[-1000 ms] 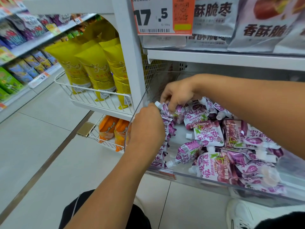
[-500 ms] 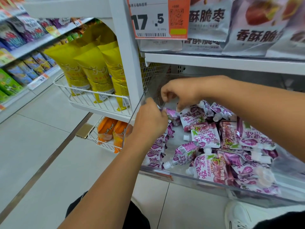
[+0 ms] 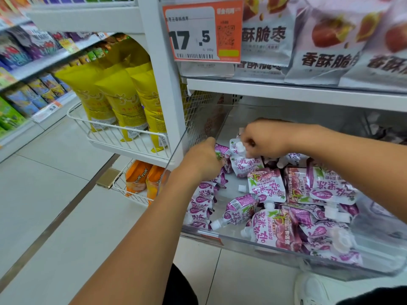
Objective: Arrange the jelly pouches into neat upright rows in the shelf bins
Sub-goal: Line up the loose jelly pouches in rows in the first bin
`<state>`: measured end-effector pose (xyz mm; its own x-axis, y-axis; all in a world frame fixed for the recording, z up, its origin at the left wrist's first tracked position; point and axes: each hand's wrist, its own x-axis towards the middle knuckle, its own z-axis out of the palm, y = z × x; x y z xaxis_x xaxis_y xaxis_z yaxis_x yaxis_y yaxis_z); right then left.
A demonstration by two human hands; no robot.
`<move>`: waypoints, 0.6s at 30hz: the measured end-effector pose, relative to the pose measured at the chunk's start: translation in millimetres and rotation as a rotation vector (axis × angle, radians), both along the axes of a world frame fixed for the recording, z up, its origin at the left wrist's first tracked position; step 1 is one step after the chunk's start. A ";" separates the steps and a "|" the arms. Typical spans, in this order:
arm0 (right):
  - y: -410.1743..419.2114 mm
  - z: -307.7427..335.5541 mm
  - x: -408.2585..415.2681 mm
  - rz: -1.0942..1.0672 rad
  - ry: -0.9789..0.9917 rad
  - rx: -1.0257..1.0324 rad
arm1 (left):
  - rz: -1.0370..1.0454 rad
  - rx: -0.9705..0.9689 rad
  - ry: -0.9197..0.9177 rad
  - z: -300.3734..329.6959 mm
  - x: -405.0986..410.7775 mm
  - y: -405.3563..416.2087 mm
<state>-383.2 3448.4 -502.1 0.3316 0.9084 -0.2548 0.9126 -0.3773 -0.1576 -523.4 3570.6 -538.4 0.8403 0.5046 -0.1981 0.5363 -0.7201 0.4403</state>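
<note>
Head view, starting at the far left: we see shelves of colourful snack packs (image 3: pixel 26 95), then tall yellow bags (image 3: pixel 114 93) standing in a white wire basket (image 3: pixel 123 137), with orange packs (image 3: pixel 141 177) in a lower basket. Next comes our left hand (image 3: pixel 201 160) at the left wall of the clear shelf bin (image 3: pixel 253 245); its grip is curled around a purple jelly pouch at the head of a row of jelly pouches (image 3: pixel 203 201) standing along that wall. Just right of it, our right hand (image 3: pixel 264 139) has its grip closed, fingers pinching the top of an upright pouch (image 3: pixel 244 164) near its white cap. Further right, loose pouches (image 3: pixel 308 205) lie flat and jumbled across the bin floor, caps pointing various ways. Above the bin hangs an orange price tag (image 3: pixel 203 34) reading 17.5, with pale snack bags (image 3: pixel 330 40) on the upper shelf.
</note>
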 end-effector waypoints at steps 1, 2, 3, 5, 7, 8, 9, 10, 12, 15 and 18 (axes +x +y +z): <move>-1.8 2.5 0.8 -0.018 0.047 0.046 | -0.004 -0.002 -0.010 0.5 -1.1 0.5; -4.0 6.9 -0.6 -0.033 0.063 0.079 | -0.001 -0.007 -0.025 0.6 -2.3 1.0; -6.1 10.2 -2.7 -0.042 0.052 0.103 | 0.005 -0.015 -0.047 0.1 -3.6 1.6; -11.5 16.9 -11.2 -0.047 -0.035 0.146 | 0.006 -0.026 -0.109 -2.2 -6.0 2.1; -15.9 21.5 -23.1 -0.054 -0.161 0.209 | 0.012 -0.027 -0.179 -4.6 -7.6 2.7; -17.0 22.2 -28.6 -0.065 -0.233 0.249 | 0.016 -0.027 -0.215 -5.9 -7.7 3.7; -16.9 22.2 -33.8 -0.075 -0.305 0.287 | 0.022 -0.026 -0.249 -7.0 -7.5 4.4; -15.3 21.7 -39.1 -0.083 -0.361 0.311 | 0.030 -0.028 -0.278 -7.4 -8.0 4.8; -12.5 18.8 -48.1 -0.089 -0.407 0.320 | 0.054 -0.056 -0.329 -8.6 -8.6 4.6; -11.2 21.6 -56.4 -0.124 -0.405 0.350 | 0.104 -0.105 -0.401 -11.0 -9.5 4.7; -14.9 23.3 -54.9 -0.195 -0.379 0.448 | 0.092 -0.105 -0.477 -13.2 -9.9 5.5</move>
